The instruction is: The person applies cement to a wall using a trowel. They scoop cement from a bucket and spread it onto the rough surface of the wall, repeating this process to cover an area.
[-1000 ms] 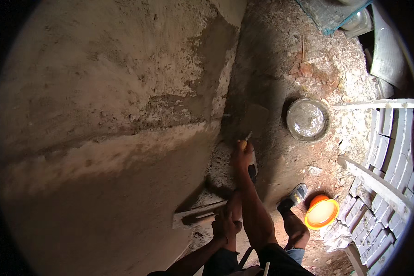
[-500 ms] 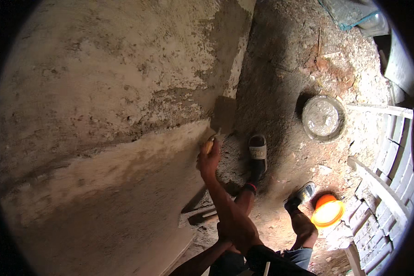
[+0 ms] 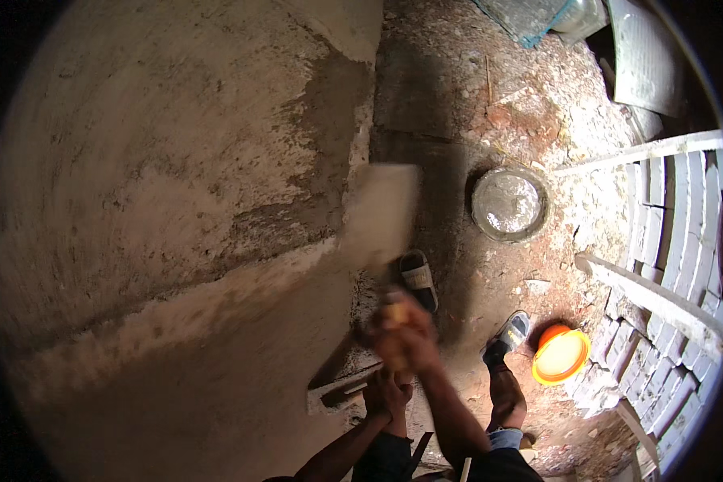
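My right hand [image 3: 407, 331], blurred by motion, is closed round the yellowish handle of a plastering trowel [image 3: 380, 210]. Beyond the hand, the broad rectangular blade is smeared by motion; it overlaps the low edge where the plastered wall [image 3: 177, 169] meets the floor. A darker, damp-looking patch of plaster [image 3: 329, 120] runs along the wall's right side. Close to my body, my left hand [image 3: 384, 395] is curled on my bent left leg; its fingers show only in part. Beside it lies a grey flat board [image 3: 321, 399] with a brown bar on top, partly hidden.
A round basin of wet grey mix [image 3: 508, 203] sits on the rubble-strewn floor to the right. Nearer stand an orange bowl-shaped container [image 3: 561, 355] and my sandalled right foot [image 3: 508, 329]. White slats or bricks [image 3: 659, 361] with pale beams [image 3: 651, 301] line the right side.
My right hand has drawn the trowel back toward me, and the blade now looks paler and turned. My left hand has come out from behind the right forearm. The view has shifted rightward.
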A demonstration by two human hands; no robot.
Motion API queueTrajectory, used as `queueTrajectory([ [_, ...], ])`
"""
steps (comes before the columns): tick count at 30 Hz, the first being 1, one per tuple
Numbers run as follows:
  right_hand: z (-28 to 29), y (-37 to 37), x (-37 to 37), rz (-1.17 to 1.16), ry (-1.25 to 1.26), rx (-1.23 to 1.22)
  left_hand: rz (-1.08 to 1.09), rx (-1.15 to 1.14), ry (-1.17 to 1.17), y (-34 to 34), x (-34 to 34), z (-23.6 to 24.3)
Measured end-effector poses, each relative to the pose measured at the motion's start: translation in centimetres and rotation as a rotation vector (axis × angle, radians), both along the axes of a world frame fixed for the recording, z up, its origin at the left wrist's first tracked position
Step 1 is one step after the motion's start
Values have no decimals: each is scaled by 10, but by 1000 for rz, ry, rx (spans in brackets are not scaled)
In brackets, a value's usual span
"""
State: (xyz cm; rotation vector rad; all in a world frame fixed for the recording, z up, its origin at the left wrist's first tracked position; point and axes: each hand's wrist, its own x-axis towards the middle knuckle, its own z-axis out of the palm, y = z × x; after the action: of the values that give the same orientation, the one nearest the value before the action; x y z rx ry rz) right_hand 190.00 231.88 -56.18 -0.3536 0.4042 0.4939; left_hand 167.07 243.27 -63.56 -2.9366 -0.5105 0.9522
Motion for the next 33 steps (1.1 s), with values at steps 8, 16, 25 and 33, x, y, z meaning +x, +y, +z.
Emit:
queueTrajectory([
  [8, -27, -159, 0, -722, 303, -1142, -69, -47, 75, -5, 30, 23],
  [16, -74, 102, -94, 397, -630, -1411, -12, 37, -2, -17, 9, 7],
  [25, -100, -21, -31, 28, -212, -1075, 2, -11, 167, -4, 35, 25],
  [33, -297, -256, 31, 458, -4, -1994, -101, -152, 23, 10, 27, 13],
])
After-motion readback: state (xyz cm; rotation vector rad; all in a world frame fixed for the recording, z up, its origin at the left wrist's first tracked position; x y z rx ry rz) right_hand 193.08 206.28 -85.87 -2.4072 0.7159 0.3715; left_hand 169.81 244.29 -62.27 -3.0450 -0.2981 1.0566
